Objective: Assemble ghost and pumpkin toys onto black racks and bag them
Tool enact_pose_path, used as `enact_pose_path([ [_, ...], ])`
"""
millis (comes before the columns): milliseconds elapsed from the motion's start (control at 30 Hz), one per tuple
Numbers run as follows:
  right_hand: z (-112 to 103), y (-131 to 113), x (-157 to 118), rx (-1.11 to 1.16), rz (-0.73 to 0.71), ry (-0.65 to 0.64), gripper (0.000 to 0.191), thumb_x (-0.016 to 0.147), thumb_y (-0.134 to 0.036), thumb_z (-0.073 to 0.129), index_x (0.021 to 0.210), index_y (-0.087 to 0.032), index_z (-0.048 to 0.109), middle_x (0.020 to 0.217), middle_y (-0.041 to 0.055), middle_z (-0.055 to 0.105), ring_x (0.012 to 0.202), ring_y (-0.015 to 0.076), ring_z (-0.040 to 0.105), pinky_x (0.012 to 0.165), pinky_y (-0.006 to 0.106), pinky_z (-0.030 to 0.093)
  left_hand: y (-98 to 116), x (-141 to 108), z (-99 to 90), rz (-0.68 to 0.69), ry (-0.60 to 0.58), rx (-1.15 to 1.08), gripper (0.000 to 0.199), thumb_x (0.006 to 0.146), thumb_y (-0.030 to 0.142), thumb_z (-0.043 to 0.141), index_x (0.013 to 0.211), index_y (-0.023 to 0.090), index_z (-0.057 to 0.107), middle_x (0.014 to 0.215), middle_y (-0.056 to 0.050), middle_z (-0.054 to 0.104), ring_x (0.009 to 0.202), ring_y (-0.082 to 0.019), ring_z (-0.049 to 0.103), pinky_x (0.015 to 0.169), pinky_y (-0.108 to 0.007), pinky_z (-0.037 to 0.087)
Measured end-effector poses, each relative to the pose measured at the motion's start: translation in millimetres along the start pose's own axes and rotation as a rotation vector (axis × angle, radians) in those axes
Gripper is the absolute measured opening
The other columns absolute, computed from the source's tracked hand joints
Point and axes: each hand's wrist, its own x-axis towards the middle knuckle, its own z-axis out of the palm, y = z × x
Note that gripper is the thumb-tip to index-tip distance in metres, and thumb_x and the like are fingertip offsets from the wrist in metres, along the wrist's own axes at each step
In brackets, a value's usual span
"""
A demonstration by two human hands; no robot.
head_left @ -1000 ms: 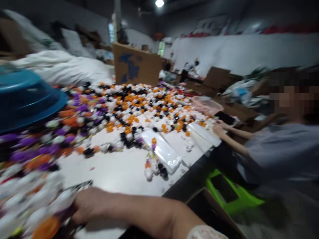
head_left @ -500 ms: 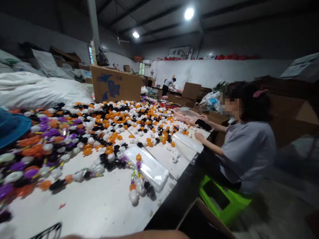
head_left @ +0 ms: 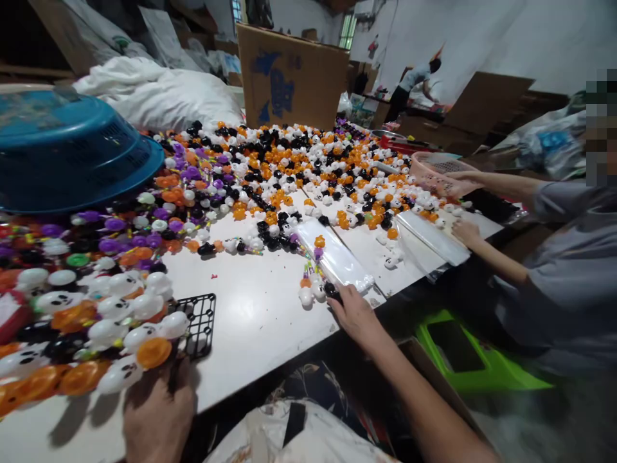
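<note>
My left hand (head_left: 160,411) is at the lower left, its thumb and fingers closed at the near edge of a black grid rack (head_left: 201,325). White ghost-faced and orange pumpkin toy heads (head_left: 124,337) crowd over the rack and partly hide it. To the right, my right hand (head_left: 355,314) reaches over the table, fingertips pinched at a black toy head (head_left: 331,290). That head is in a small cluster with white ghost heads (head_left: 306,296), an orange pumpkin head (head_left: 319,242) and coloured sticks. Right behind the cluster lies a stack of clear plastic bags (head_left: 337,257).
A big heap of mixed toy heads (head_left: 289,161) covers the far side of the white table (head_left: 255,321). A blue basin (head_left: 81,154) stands at left, a cardboard box (head_left: 294,77) behind. A co-worker's hand (head_left: 465,233) rests by more bags (head_left: 431,238); a green stool (head_left: 463,360) stands below.
The view has tipped down and swung left. Both my hands have come into view, the right one at the small toy cluster; more of the black rack and its toys shows.
</note>
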Motion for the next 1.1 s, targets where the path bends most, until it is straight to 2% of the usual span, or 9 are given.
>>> enact_pose_path([
  [100,22,-27,12,0.125,-0.058,-0.048,0.036,0.097,-0.035,0.049,0.126,-0.014,0.054,0.101,0.0122,0.061,0.093,0.0244,0.061,0.084,0.037,0.051,1,-1,0.0,-0.020,0.033,0.173,0.037,0.092,0.039,0.045,0.103,0.016,0.071,0.089,-0.015,0.067,0.084,-0.031,0.059,0.078,-0.047,0.049],
  [167,33,-44,23,0.215,-0.098,-0.079,0.033,0.099,-0.034,0.046,0.125,-0.017,0.056,0.100,0.0100,0.062,0.092,0.0226,0.061,0.085,0.035,0.050,0,-3,2.3,0.004,0.058,0.184,0.034,0.092,0.037,0.046,0.105,0.017,0.071,0.090,-0.013,0.068,0.085,-0.030,0.059,0.081,-0.046,0.049],
  [233,37,-56,35,0.280,-0.152,-0.100,0.031,0.099,-0.028,0.041,0.124,-0.018,0.057,0.103,0.0101,0.064,0.096,0.0218,0.061,0.089,0.035,0.050,-1,-6,5.4,0.015,0.092,0.151,0.032,0.092,0.035,0.048,0.107,0.017,0.070,0.096,-0.013,0.068,0.093,-0.030,0.059,0.086,-0.045,0.048],
  [333,35,-59,51,0.310,-0.199,-0.087,0.036,0.098,-0.021,0.039,0.128,-0.016,0.058,0.110,0.0121,0.064,0.103,0.0224,0.060,0.094,0.035,0.048,-2,-9,9.1,0.000,0.110,0.103,0.029,0.092,0.033,0.049,0.107,0.017,0.069,0.103,-0.014,0.068,0.102,-0.031,0.059,0.091,-0.044,0.047],
  [467,38,-56,71,0.176,-0.248,-0.087,0.039,0.092,-0.013,0.045,0.128,-0.017,0.060,0.113,0.0118,0.060,0.101,0.0226,0.058,0.088,0.033,0.049,-2,-11,11.3,-0.007,0.118,0.085,0.029,0.093,0.034,0.051,0.106,0.016,0.069,0.103,-0.014,0.069,0.103,-0.031,0.060,0.094,-0.044,0.046],
  [667,50,-67,91,-0.076,-0.364,-0.154,0.030,0.090,-0.010,0.045,0.109,-0.018,0.066,0.110,0.0114,0.057,0.097,0.0224,0.055,0.080,0.030,0.045,-1,-13,9.5,-0.038,0.095,0.045,0.032,0.093,0.036,0.052,0.108,0.014,0.069,0.107,-0.016,0.069,0.108,-0.032,0.060,0.098,-0.046,0.045],
  [800,49,-78,86,0.010,-0.382,-0.164,0.024,0.092,-0.014,0.045,0.107,-0.016,0.063,0.106,0.0106,0.062,0.095,0.0221,0.058,0.080,0.030,0.044,-5,-17,7.1,-0.017,0.072,-0.039,0.031,0.094,0.035,0.052,0.113,0.016,0.067,0.115,-0.014,0.068,0.115,-0.031,0.057,0.103,-0.045,0.044],
  [933,52,-97,66,0.205,-0.360,-0.181,0.017,0.093,-0.019,0.047,0.103,-0.016,0.060,0.093,0.0072,0.065,0.083,0.0204,0.061,0.074,0.029,0.045,-9,-23,3.3,-0.017,0.022,-0.104,0.029,0.094,0.034,0.051,0.112,0.019,0.068,0.112,-0.011,0.070,0.110,-0.029,0.061,0.100,-0.045,0.048],
  [1100,61,-124,45,0.373,-0.491,-0.168,0.015,0.093,-0.015,0.046,0.102,-0.018,0.058,0.094,0.0063,0.062,0.082,0.0183,0.061,0.071,0.027,0.046,-6,-31,-7.6,-0.032,-0.072,-0.138,0.033,0.094,0.035,0.050,0.117,0.017,0.065,0.117,-0.013,0.067,0.111,-0.029,0.060,0.095,-0.046,0.051],
])
